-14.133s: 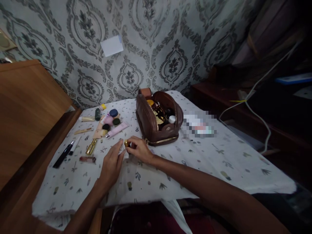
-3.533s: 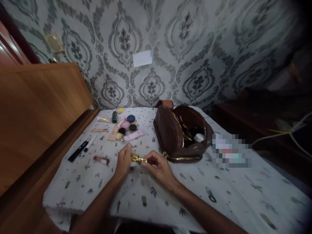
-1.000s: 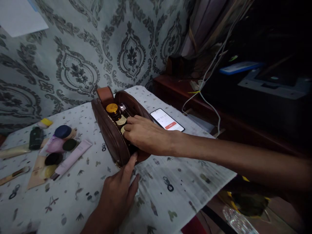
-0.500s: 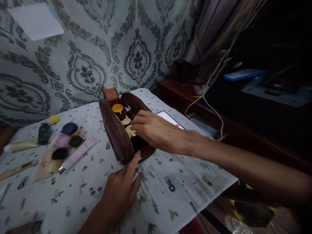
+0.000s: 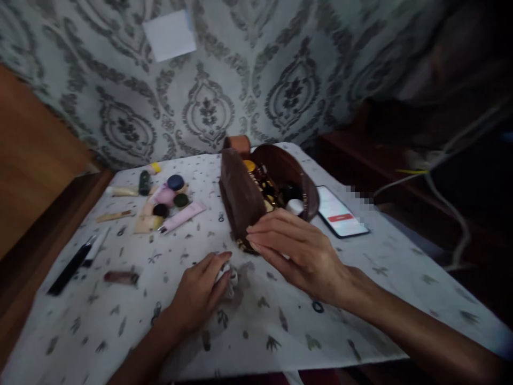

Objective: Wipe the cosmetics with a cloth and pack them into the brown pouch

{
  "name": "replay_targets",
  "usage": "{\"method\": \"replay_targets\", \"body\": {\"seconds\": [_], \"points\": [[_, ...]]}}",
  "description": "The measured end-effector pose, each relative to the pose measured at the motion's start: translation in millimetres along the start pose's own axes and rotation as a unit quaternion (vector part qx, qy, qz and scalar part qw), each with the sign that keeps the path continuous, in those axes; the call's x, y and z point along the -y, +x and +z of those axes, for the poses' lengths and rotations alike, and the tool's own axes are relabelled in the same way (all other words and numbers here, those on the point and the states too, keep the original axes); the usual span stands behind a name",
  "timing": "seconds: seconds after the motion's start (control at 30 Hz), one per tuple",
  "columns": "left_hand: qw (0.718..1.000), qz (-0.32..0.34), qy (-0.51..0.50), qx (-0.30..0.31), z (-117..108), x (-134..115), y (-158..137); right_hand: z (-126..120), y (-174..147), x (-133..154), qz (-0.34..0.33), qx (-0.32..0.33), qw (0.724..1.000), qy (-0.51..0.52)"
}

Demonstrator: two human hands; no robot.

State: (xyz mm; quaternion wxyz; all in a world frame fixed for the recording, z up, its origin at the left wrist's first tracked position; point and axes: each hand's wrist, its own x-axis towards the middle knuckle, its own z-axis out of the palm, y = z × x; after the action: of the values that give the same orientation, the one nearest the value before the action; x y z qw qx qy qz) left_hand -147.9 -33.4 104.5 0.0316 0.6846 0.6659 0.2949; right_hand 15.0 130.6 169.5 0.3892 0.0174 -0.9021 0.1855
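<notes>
With the left hand (image 5: 202, 289), grips a crumpled white wad (image 5: 231, 284) of cloth or tissue, pressing it between thumb and fingers close to the tabletop (image 5: 256, 342), probably bunched so small to fit in one hand. With the right hand (image 5: 304, 259), holds the fingers side by side in front of the near end of the brown bag (image 5: 238, 195); from this side, cannot tell whether gripping anything or touching the bag. Can see the bag upright, toward the far side of the tabletop, with the mouth spread wide, likely for easy access to the contents. Inside, can make out an amber lid (image 5: 249, 165) and a white lid (image 5: 295, 206), packed close among darker things, perhaps so as to prop one another up. To the right of the bag, find a phone (image 5: 340, 218) lying flat, face up and lit, presumably for reading at a glance. To the left, find a pink tube (image 5: 184, 215) beside a blue-lidded jar (image 5: 175, 182) and other small containers; nearer, a black tube (image 5: 71, 267) and a blurred reddish tube (image 5: 120, 277), laid apart, apparently for telling them from the cluster.
</notes>
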Motion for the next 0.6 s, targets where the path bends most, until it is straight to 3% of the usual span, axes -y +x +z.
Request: {"method": "replay_targets", "body": {"seconds": [0.2,0.37,0.47,0.6], "points": [[0.973,-0.171,0.076,-0.133,-44,40,-53,56,-6,18,-0.013,0.045,0.994,0.103],[0.904,-0.32,0.139,-0.247,-106,82,-98,94,-3,26,0.039,0.102,0.981,0.163],[0.889,-0.366,0.142,-0.235,-122,106,-120,112,2,35,0.087,0.141,0.969,0.181],[0.919,-0.338,0.139,-0.147,-111,120,-135,133,10,51,0.129,0.198,0.952,0.194]]}}
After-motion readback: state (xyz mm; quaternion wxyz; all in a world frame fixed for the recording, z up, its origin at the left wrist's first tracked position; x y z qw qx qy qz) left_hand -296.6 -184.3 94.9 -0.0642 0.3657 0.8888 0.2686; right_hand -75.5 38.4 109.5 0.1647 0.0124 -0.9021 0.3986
